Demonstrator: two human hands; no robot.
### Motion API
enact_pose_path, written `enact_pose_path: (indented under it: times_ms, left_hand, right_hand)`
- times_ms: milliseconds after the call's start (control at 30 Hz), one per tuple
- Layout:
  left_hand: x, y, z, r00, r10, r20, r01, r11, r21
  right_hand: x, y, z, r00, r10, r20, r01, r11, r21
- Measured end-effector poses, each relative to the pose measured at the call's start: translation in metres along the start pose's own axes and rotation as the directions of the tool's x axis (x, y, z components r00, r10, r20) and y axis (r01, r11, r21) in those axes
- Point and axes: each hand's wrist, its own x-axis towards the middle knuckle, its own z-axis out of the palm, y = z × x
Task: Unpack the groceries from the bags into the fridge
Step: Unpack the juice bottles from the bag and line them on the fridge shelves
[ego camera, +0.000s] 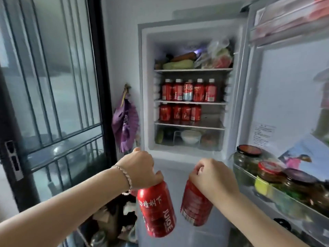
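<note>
- Gripping the necks, the left hand [140, 168] held one red juice bottle [156, 209] and the right hand [211, 177] another [195, 205], both hanging near the open fridge [142, 86].
- They looked rigid, full and weighty; neck holds could slip.
- Far inside, the third shelf [210, 124] carried four bottles, with room at its right.

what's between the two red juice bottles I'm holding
Nothing sits between the left bottle and the right bottle; the head view shows only the fridge's pale lower front behind the gap.
</note>
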Motion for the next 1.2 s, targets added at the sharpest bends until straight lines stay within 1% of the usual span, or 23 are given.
enact_pose_path:
  times_ms: [67,133,267,333,400,467,567,667,733,800,867,933,967,1033,1067,1100,1133,1167,1200]
  left_hand:
    - [0.048,-0.002,-0.001,1.000,-0.013,-0.019,0.013,1.000,-0.023]
    - [0.094,-0.004,-0.003,0.998,-0.031,-0.058,0.027,0.997,-0.079]
    - [0.179,-0.013,-0.004,0.987,-0.036,-0.156,0.023,0.996,-0.085]
    - [0.218,-0.019,-0.004,0.980,-0.062,-0.190,0.041,0.993,-0.114]
    - [0.254,-0.025,-0.004,0.978,-0.085,-0.188,0.058,0.988,-0.144]
    - [0.287,-0.031,-0.003,0.976,-0.071,-0.206,0.041,0.988,-0.147]
    - [0.337,-0.045,0.006,0.970,-0.070,-0.231,0.024,0.980,-0.196]
    - [0.384,-0.060,0.019,0.978,-0.046,-0.203,-0.005,0.971,-0.240]
    - [0.411,-0.069,0.028,0.980,-0.020,-0.200,-0.035,0.963,-0.267]
    - [0.435,-0.077,0.034,0.973,0.013,-0.232,-0.075,0.962,-0.262]
    - [0.455,-0.084,0.039,0.969,0.055,-0.239,-0.115,0.964,-0.242]
    - [0.475,-0.088,0.046,0.961,0.106,-0.256,-0.168,0.958,-0.232]
    - [0.483,-0.089,0.048,0.954,0.122,-0.274,-0.189,0.954,-0.234]
    - [0.498,-0.091,0.055,0.942,0.134,-0.308,-0.212,0.949,-0.234]
    - [0.503,-0.091,0.059,0.930,0.154,-0.334,-0.234,0.948,-0.214]
    - [0.507,-0.090,0.063,0.915,0.182,-0.360,-0.261,0.948,-0.184]
    - [0.509,-0.089,0.066,0.901,0.204,-0.384,-0.285,0.944,-0.167]
    - [0.509,-0.088,0.068,0.895,0.210,-0.393,-0.297,0.939,-0.173]
    - [0.509,-0.088,0.068,0.890,0.205,-0.407,-0.302,0.934,-0.192]
  right_hand:
    - [0.043,0.013,0.007,0.997,0.035,-0.063,-0.034,0.999,0.010]
    - [0.091,0.025,0.012,0.994,0.033,-0.101,-0.031,0.999,0.022]
    - [0.185,0.043,0.027,0.985,0.043,-0.165,-0.040,0.999,0.021]
    - [0.233,0.051,0.034,0.974,0.079,-0.214,-0.072,0.997,0.039]
    - [0.280,0.059,0.041,0.956,0.140,-0.257,-0.130,0.990,0.057]
    - [0.323,0.065,0.047,0.935,0.185,-0.302,-0.172,0.983,0.070]
    - [0.376,0.076,0.060,0.900,0.187,-0.395,-0.170,0.982,0.078]
    - [0.417,0.088,0.078,0.870,0.164,-0.465,-0.157,0.986,0.055]
    - [0.438,0.095,0.093,0.855,0.188,-0.484,-0.186,0.981,0.051]
    - [0.453,0.100,0.110,0.849,0.212,-0.483,-0.211,0.976,0.058]
    - [0.460,0.103,0.125,0.841,0.225,-0.492,-0.205,0.974,0.095]
    - [0.461,0.105,0.138,0.815,0.221,-0.536,-0.185,0.975,0.121]
    - [0.459,0.107,0.144,0.794,0.213,-0.569,-0.183,0.977,0.109]
    - [0.457,0.114,0.155,0.742,0.165,-0.650,-0.234,0.972,-0.021]
    - [0.455,0.117,0.157,0.725,0.153,-0.672,-0.276,0.958,-0.079]
    - [0.456,0.121,0.159,0.726,0.180,-0.664,-0.311,0.947,-0.083]
    - [0.455,0.122,0.159,0.741,0.253,-0.622,-0.337,0.941,-0.019]
    - [0.454,0.121,0.160,0.758,0.330,-0.563,-0.344,0.935,0.085]
    - [0.453,0.120,0.164,0.768,0.374,-0.520,-0.322,0.927,0.191]
